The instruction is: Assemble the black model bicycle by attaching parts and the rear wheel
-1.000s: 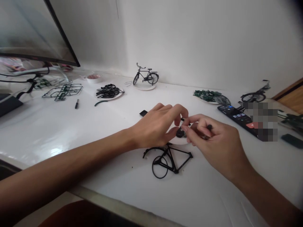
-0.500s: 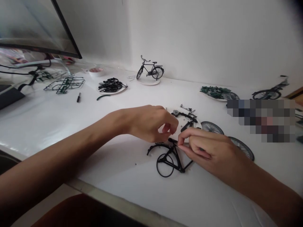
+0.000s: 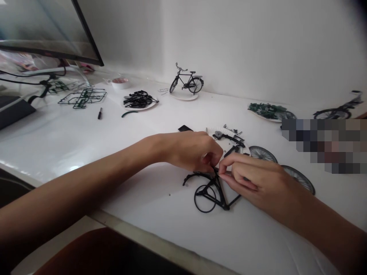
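The right hand (image 3: 256,176) hides the bicycle frame's (image 3: 221,193) front. Anything between its fingertips seems too small to tell. Edges crop the monitor (image 3: 47,26).

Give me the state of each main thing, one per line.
Bicycle frame, lying on its side
Left hand, curled at the frame, grip unclear
Right hand, bent at the frame, grip unclear
Farther wheel, loose, lying down
Nearer wheel, loose, partly hidden
Central model bicycle, assembled, standing upright
Black parts, heaped
Green parts, heaped
Screwdriver, lying down
Bowl, filled
Monitor, on or off unclear
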Action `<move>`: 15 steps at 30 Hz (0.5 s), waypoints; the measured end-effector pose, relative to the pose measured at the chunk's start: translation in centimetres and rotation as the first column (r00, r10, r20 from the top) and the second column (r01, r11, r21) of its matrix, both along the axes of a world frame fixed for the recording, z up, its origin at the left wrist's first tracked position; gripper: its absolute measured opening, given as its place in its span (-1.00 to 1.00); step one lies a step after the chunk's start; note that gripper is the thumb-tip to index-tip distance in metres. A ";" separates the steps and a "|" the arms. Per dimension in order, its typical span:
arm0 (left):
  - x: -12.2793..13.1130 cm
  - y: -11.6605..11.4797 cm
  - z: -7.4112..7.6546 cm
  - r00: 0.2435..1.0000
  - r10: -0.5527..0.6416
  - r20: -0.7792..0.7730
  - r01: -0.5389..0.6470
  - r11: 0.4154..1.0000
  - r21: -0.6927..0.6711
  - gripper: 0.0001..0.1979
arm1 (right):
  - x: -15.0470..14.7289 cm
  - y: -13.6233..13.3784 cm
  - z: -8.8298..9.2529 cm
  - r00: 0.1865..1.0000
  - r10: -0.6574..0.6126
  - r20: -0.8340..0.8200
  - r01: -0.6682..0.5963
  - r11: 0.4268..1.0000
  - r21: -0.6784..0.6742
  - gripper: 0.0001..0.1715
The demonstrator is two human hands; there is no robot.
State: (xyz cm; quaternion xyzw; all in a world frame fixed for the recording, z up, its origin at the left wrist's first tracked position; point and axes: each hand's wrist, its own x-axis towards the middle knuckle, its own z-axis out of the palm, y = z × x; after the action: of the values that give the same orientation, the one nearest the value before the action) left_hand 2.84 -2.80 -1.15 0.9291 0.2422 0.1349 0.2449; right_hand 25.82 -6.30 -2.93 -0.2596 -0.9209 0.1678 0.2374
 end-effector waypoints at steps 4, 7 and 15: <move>0.1 0.0 -0.2 1.000 0.001 -0.015 -0.001 1.000 0.017 -0.95 | 0.1 0.0 0.0 0.999 0.020 0.028 -0.019 0.999 -0.037 -0.64; 0.3 -0.1 -0.3 1.000 0.011 -0.020 -0.011 1.000 0.022 -0.94 | 0.2 -0.1 -0.2 0.999 0.000 0.037 0.001 0.999 -0.044 -0.71; 0.4 -0.3 -0.1 0.999 0.019 -0.037 -0.018 0.999 0.031 -0.93 | 0.6 -0.2 -0.1 0.998 -0.021 0.058 0.023 0.999 -0.042 -0.80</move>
State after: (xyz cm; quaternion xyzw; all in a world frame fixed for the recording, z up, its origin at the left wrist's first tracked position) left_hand 3.21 -3.06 -1.30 0.9328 0.2534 0.1234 0.2247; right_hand 26.39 -6.46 -2.99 -0.2794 -0.9206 0.1774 0.2072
